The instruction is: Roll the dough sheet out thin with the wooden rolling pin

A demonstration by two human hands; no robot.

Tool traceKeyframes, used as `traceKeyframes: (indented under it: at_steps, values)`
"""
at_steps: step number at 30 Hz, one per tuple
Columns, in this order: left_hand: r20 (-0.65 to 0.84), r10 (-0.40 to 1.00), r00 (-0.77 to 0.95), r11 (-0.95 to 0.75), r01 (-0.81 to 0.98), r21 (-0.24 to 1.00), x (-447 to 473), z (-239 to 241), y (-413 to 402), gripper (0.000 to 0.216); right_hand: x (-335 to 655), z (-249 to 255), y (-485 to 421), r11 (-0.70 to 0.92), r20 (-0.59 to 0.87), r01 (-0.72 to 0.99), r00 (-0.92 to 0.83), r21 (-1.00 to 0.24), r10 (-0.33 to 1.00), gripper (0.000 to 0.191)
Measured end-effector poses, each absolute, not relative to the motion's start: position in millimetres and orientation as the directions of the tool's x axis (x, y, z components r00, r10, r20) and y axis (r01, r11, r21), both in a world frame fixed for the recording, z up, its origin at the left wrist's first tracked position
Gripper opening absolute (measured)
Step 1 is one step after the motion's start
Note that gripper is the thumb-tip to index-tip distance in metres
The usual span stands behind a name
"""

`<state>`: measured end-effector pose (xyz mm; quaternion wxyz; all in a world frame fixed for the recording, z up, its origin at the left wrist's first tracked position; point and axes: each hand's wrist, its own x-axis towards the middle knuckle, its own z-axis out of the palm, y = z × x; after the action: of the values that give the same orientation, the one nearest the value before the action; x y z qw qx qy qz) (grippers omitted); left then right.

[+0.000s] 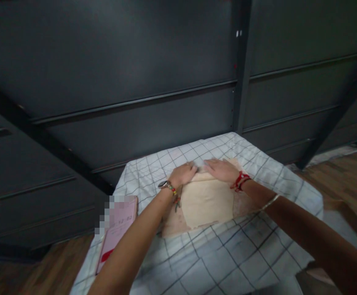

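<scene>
Pale sheet (209, 203) is lying mid cloth-covered worktop (205, 262), over a thin brownish backing (172, 227). You're resting L hand (183, 173) & R hand (223, 170) at its far edge, where a fold or roll is showing. R fingers are looking approx. flat, close together; tips are blurring, so can't tell if either hand's pinching. Sheet's prob. behaving light, soft, floppy; near edge is looking uneven, poss. tearing easily. Better be supporting it w/ flat palms, holding wide along far edge, not by one corner.

room lies nearside of pale sheet (207, 203); dark panels (135, 53) block beyond.
</scene>
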<state>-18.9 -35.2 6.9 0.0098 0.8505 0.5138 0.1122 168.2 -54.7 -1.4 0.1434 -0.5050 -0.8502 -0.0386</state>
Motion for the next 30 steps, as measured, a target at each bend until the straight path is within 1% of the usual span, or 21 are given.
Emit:
traceKeyframes:
  at_steps: [2, 4, 8, 12, 14, 16, 20, 24, 27, 30]
  values:
    - [0.124, 0.870, 0.477, -0.489, 0.868, 0.090, -22, 5, -53, 0.033, 168, -6, -75, 0.494, 0.281, 0.867, -0.459, -0.067, 0.843, 0.035]
    - [0.099, 0.859, 0.503, -0.509, 0.860, 0.045, -25, 2, -75, 0.039, 166, -9, -98, 0.479, 0.288, 0.876, -0.445, -0.056, 0.848, 0.040]
    - [0.182, 0.831, 0.527, -0.539, 0.842, 0.021, -31, -7, -119, 0.046, 161, -9, -146, 0.459, 0.302, 0.887, -0.425, -0.050, 0.854, 0.042]
    - [0.236, 0.803, 0.547, -0.568, 0.822, 0.031, -38, -12, -148, 0.047, 165, -12, -177, 0.515, 0.346, 0.854, -0.463, -0.072, 0.816, 0.043]
    - [0.237, 0.795, 0.558, -0.583, 0.811, 0.049, -40, -12, -147, 0.047, 173, -15, -172, 0.567, 0.363, 0.821, -0.509, -0.069, 0.781, 0.043]
    - [0.230, 0.795, 0.562, -0.590, 0.804, 0.076, -37, -8, -134, 0.047, 181, -15, -154, 0.583, 0.351, 0.811, -0.535, -0.042, 0.769, 0.044]
    - [0.180, 0.830, 0.527, -0.551, 0.826, 0.121, -21, 2, -94, 0.042, 188, -12, -114, 0.505, 0.304, 0.863, -0.478, -0.011, 0.824, 0.044]
    - [0.178, 0.844, 0.506, -0.529, 0.840, 0.120, -18, -1, -87, 0.039, 180, -17, -130, 0.540, 0.252, 0.841, -0.526, 0.013, 0.812, 0.040]
    - [0.214, 0.820, 0.531, -0.559, 0.824, 0.098, -30, -8, -102, 0.043, 173, -20, -154, 0.551, 0.339, 0.834, -0.524, 0.018, 0.782, 0.043]
    - [0.204, 0.822, 0.532, -0.557, 0.825, 0.092, -35, -7, -105, 0.044, 170, -16, -153, 0.585, 0.362, 0.811, -0.542, -0.013, 0.759, 0.036]
